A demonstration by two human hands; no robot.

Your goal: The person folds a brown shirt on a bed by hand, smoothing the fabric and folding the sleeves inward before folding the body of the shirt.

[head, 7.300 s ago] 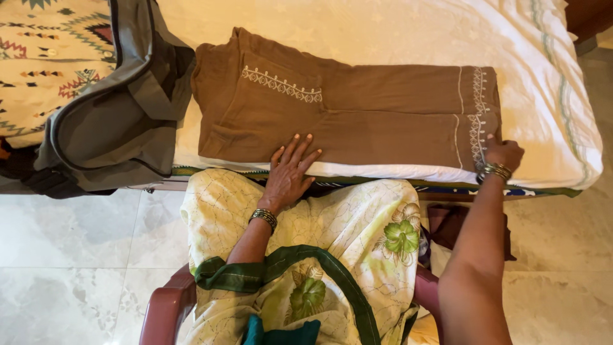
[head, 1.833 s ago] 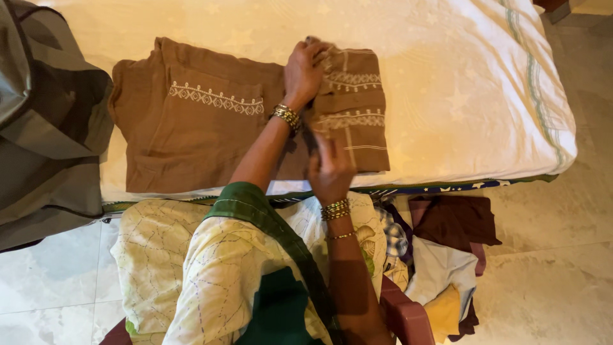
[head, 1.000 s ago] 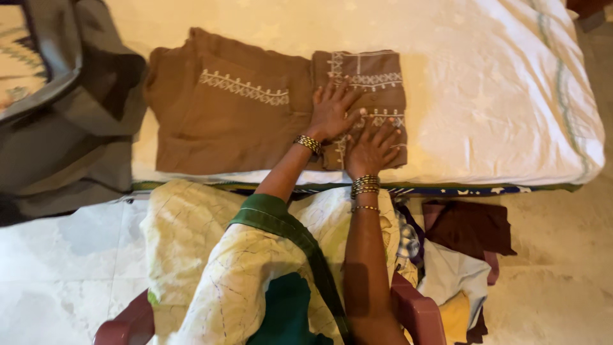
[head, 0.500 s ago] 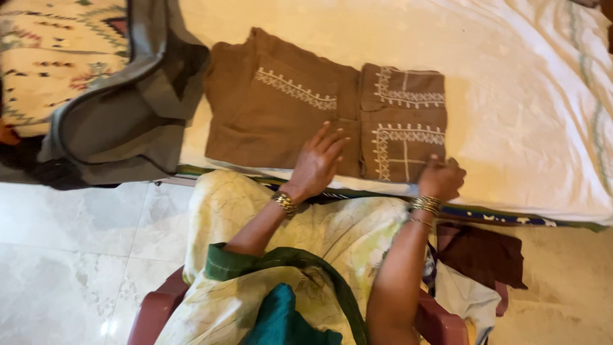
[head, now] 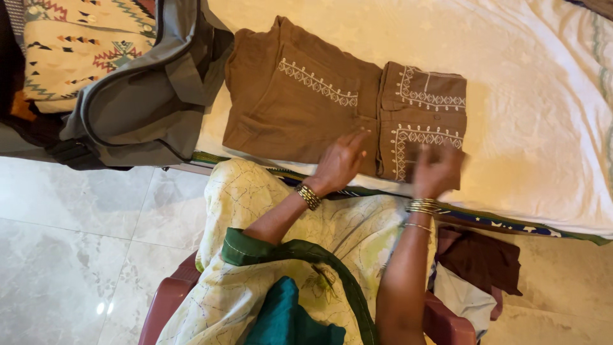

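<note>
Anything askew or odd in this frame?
Nothing damaged or spilled. The brown garment lies folded flat on the white sheet; its folded-over right end sits slightly tilted. Spare clothes are heaped beside the chair.

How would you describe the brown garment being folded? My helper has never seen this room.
Look at the bed with the white sheet. Near its front edge, right of the open grey suitcase, lies the brown garment under both hands. It alone is brown with white embroidered borders, one end folded over.
</note>
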